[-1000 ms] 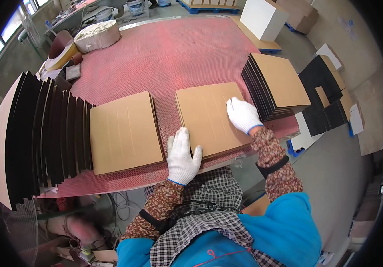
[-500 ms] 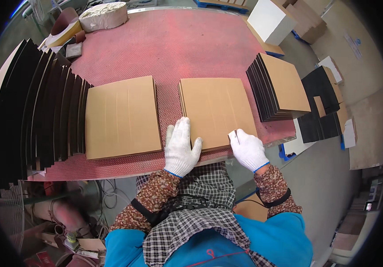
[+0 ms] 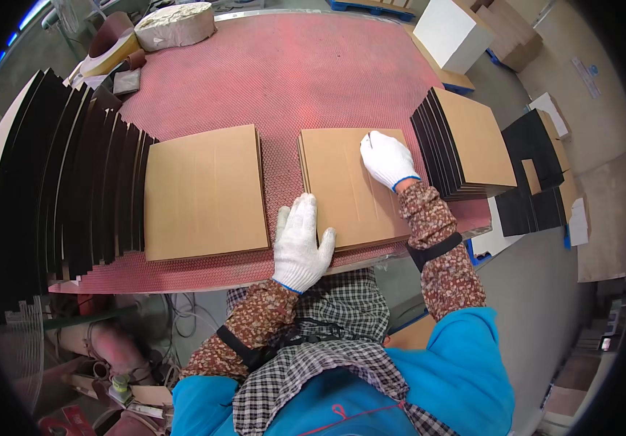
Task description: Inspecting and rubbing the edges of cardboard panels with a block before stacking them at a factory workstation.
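A low stack of brown cardboard sheets (image 3: 342, 192) lies in front of me on the red table. My left hand (image 3: 303, 243), in a white knit glove, lies along the stack's near left corner, fingers stretched out and thumb apart. Toward the far right part of the top sheet, my gloved right hand (image 3: 388, 158) is closed, its fingertips down on the cardboard. Anything inside those fingers is hidden or too small to name. Faint straight lines run along the top sheet. Left of it sits another low stack of brown cardboard sheets (image 3: 205, 192).
Many black-sided boards stand in a leaning row (image 3: 58, 182) at the left. A taller brown-topped stack (image 3: 475, 138) stands at the right edge of the red table (image 3: 269, 73). Tape rolls and a pale round bundle (image 3: 175, 27) occupy the far left. Black boxes (image 3: 534, 156) stand beyond, right.
My right hand has moved from the near right edge of the middle stack up to its far part, staying closed. The left hand keeps its place at the corner.
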